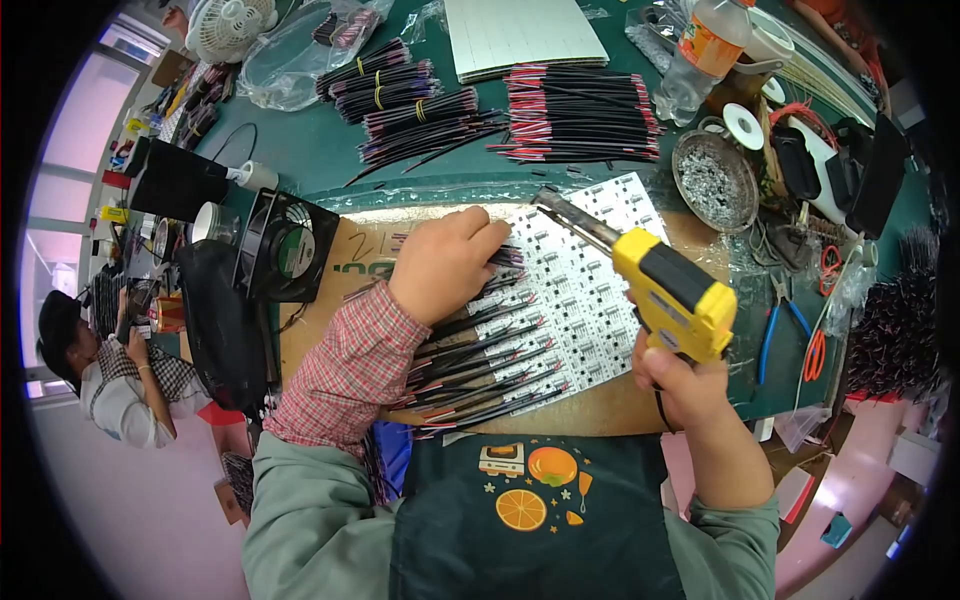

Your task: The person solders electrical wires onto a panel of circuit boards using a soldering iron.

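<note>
My right hand [682, 385] grips a yellow and black soldering gun [678, 292]. Its long metal tip points up and left, over the far edge of a white circuit board sheet [600, 340] with rows of black markings. Over the far left part of that sheet, my left hand [450, 262] is closed, fingers bent down onto thin black wires [507, 257]; the fingertips are partly hidden. Nearer me, several black wires with reddish ends [490, 372] lie side by side, their right ends on the sheet's left side. Brown cardboard [325, 345] lies underneath.
Wire bundles [580, 115] and a stack of white sheets [525, 35] lie at the back. A small fan [290, 245] stands left. To the right are a metal dish [715, 180], a plastic bottle [705, 55] and blue-handled pliers [782, 325]. Another person [125, 385] sits far left.
</note>
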Demonstrator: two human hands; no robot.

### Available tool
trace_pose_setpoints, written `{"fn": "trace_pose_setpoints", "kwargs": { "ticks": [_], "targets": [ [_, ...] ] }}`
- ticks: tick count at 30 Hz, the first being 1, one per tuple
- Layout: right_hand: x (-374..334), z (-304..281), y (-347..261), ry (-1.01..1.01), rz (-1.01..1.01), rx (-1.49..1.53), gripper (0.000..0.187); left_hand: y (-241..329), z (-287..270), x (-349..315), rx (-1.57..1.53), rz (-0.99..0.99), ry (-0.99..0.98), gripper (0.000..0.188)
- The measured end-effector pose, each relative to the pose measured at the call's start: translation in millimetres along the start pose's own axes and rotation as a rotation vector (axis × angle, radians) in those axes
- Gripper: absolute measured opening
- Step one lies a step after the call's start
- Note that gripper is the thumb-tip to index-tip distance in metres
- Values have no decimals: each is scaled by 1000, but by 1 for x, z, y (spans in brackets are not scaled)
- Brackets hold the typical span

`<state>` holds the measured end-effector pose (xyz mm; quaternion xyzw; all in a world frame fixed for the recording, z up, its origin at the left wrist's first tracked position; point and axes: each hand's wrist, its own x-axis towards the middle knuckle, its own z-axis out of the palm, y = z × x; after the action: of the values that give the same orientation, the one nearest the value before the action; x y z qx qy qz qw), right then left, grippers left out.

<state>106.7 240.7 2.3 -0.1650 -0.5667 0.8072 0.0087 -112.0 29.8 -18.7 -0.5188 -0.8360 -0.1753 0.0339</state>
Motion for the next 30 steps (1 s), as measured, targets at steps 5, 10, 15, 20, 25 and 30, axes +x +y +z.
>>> {"fn": "trace_pose_setpoints", "kwargs": {
  "ticks": [5, 10, 15, 20, 25, 30],
  "targets": [
    [17, 12, 15, 2, 14, 7, 21, 0, 2, 0, -5, 16, 42, 40],
    [20, 16, 22, 64, 38, -81, 38, -1, 6, -2, 9, 3, 64, 41],
    [19, 14, 28, 110, 35, -133, 50, 0, 6, 1, -13, 7, 55, 42],
    [14, 4, 33, 68, 100, -42, 43, 0, 6, 0, -28, 7, 68, 41],
    [15, 6, 30, 54, 105, -61, 39, 0, 3, 1, -31, 1, 56, 42],
    [16, 4, 28, 26, 94, -102, 33, 0, 3, 3, -17, 22, 59, 40]
  ]
}}
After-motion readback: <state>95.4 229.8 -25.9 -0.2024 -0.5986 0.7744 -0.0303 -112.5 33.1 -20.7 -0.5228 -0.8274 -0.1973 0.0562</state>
